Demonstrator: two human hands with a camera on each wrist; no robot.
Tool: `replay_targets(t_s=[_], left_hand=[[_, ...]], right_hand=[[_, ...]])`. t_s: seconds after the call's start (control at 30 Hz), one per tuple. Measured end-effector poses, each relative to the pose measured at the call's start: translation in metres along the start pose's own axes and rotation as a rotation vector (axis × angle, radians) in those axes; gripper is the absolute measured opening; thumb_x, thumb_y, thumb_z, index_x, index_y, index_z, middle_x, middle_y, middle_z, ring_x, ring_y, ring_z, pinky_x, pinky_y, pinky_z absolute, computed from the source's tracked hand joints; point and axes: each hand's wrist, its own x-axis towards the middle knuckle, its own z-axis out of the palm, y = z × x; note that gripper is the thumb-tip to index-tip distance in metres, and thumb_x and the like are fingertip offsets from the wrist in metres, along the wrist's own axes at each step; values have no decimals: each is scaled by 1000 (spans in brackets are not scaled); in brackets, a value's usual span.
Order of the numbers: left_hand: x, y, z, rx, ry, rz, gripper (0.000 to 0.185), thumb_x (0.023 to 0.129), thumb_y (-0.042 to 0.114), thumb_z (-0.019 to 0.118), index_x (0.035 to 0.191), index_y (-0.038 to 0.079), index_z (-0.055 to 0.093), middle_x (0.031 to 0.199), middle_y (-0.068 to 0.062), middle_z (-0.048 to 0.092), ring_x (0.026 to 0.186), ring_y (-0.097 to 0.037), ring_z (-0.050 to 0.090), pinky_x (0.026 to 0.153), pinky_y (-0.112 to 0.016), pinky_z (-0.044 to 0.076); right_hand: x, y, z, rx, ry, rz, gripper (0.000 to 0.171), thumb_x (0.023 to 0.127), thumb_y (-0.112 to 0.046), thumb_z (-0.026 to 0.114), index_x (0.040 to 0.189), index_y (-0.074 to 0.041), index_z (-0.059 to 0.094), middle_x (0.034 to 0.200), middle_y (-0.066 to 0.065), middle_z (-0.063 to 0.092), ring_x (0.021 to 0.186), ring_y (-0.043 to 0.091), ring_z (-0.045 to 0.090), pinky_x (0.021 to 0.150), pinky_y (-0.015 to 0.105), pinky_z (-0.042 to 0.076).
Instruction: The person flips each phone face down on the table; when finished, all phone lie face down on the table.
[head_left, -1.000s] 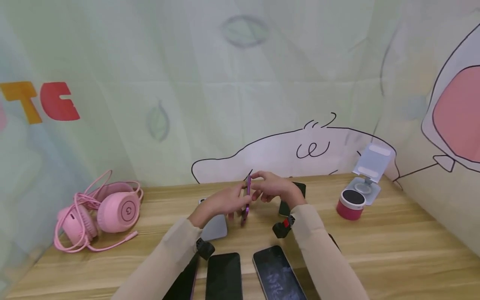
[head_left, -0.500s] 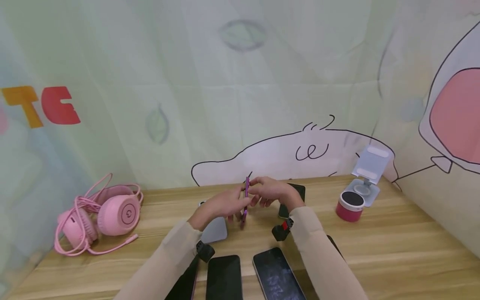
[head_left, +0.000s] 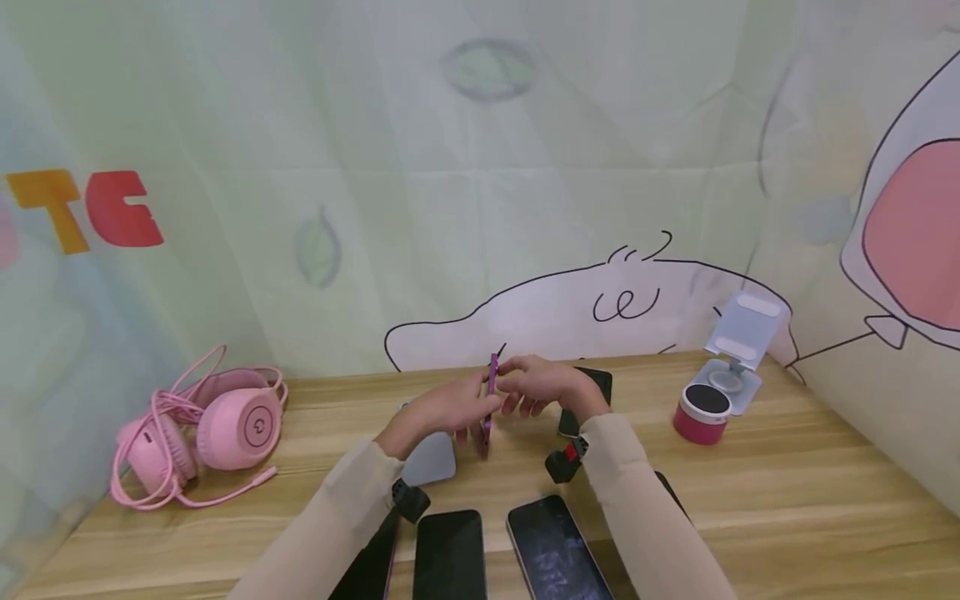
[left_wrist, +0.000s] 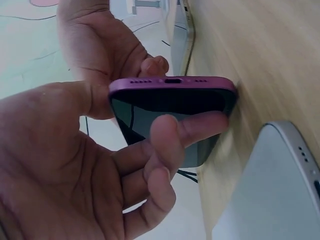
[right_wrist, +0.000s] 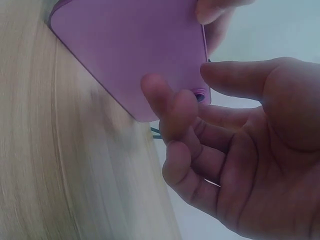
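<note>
A purple phone [head_left: 492, 367] stands on its long edge on the wooden table between both hands. My left hand [head_left: 446, 406] holds it from the screen side, thumb at the upper edge and fingers bent before the dark screen [left_wrist: 145, 117]. On the other side, my right hand [head_left: 547, 383] has its thumb and index finger at the upper edge, near the camera on the purple back [right_wrist: 120, 45]; its other fingers are curled. A silver-grey phone [head_left: 431, 462] lies beside the left wrist. Behind the right hand lies a dark phone [head_left: 597, 379], partly covered.
In front lie a black phone [head_left: 450, 554], another with a smudged screen [head_left: 558, 546], and a dark phone [head_left: 371, 562] partly under the left sleeve. Pink headphones [head_left: 240, 425] with a coiled cable sit left. A folding stand [head_left: 742, 333] and a round pink container [head_left: 701, 425] are right.
The phone and both hands hold nearly the same pose. Only a slight shift of the whole head view shows.
</note>
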Motion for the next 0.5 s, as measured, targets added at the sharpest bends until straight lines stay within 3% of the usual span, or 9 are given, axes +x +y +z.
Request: replay_targets(t_s=[0.13, 0.37, 0.5], left_hand=[[-1, 1, -2, -23, -22, 2, 61, 102, 20, 47, 154, 1, 22, 74, -8, 70, 62, -32, 68, 52, -28, 48], [-5, 3, -6, -18, -12, 8, 46, 101, 14, 52, 142, 0, 37, 78, -9, 67, 59, -25, 64, 50, -26, 43], [-5, 2, -8, -17, -7, 0, 49, 100, 12, 52, 145, -1, 36, 82, -11, 66, 58, -22, 61, 50, -25, 42]], right_hand=[[-2, -1, -1, -4, 2, 12, 46, 106, -26, 49, 146, -5, 44, 95, 12, 71, 75, 22, 62, 69, 31, 53], [-1, 1, 1, -6, -3, 10, 48, 105, -30, 51, 146, -7, 45, 94, 11, 71, 80, 25, 65, 73, 34, 54], [0, 0, 2, -9, -19, 6, 50, 104, -32, 51, 147, -7, 44, 95, 12, 71, 82, 26, 65, 74, 35, 54]])
